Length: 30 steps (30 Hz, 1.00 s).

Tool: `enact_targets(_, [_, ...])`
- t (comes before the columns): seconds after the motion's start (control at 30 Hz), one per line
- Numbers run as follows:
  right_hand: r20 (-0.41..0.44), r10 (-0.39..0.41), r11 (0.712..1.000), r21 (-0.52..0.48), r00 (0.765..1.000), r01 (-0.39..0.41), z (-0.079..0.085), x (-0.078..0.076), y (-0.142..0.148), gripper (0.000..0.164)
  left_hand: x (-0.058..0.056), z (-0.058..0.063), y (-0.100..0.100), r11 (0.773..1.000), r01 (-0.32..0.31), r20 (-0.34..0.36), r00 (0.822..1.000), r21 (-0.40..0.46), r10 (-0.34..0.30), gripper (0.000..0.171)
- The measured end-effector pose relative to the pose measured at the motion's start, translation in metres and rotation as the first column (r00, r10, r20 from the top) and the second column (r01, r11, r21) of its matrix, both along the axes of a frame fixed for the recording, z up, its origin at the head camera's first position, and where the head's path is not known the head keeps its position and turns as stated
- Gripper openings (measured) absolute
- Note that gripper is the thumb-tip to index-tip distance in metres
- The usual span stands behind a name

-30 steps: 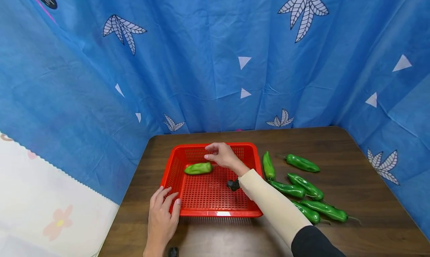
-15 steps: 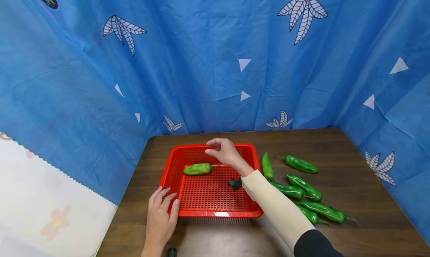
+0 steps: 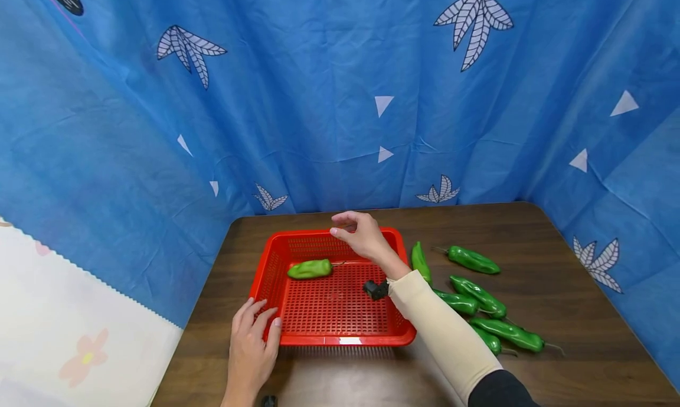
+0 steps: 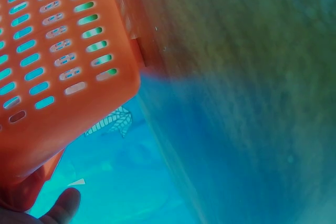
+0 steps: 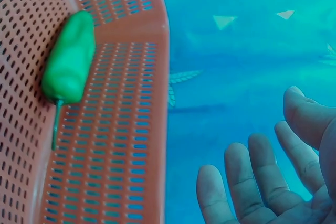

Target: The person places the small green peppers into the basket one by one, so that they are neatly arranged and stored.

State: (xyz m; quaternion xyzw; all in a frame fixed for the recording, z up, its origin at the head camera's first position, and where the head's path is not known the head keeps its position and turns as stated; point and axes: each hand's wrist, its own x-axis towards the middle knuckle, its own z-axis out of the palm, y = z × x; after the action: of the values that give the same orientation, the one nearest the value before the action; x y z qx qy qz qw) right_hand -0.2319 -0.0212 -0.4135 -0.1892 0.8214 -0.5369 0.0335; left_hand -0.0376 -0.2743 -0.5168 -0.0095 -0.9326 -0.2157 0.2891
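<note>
Behind the desk (image 3: 595,360) hangs blue curtain (image 3: 319,100); my left hand (image 3: 252,342), fingers spread, likely steadies the red basket (image 3: 340,312) at its left rim while my right hand (image 3: 363,235), loosely spread, empty, hovers near the green pepper (image 3: 310,269) inside.

The sleeve (image 3: 443,334) hides part of a green pepper (image 3: 488,340).

A curtained-off work spot; whether in a home, a lab or a studio cannot be told. A blue fabric curtain (image 3: 313,117) printed with white leaves and triangles hangs behind and on both sides of the dark brown wood-grain tabletop (image 3: 536,241); white flower-printed fabric (image 3: 42,300) shows to the tabletop's left.
</note>
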Motion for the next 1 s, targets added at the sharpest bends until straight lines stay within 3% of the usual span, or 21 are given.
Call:
enact_targets(0.37, [-0.025, -0.063, 0.996, -0.057, 0.998, 0.062, 0.019, -0.003, 0.025, 0.032, 0.000, 0.000, 0.001, 1.000, -0.017, 0.019, 1.000, 0.007, 0.017, 0.021])
enact_targets(1.0, [-0.091, -0.229, 0.969, -0.116, 0.969, 0.218, 0.019, 0.004, 0.074, 0.029, 0.000, -0.001, 0.002, 1.000, -0.027, 0.035, 0.999, -0.002, 0.027, 0.022])
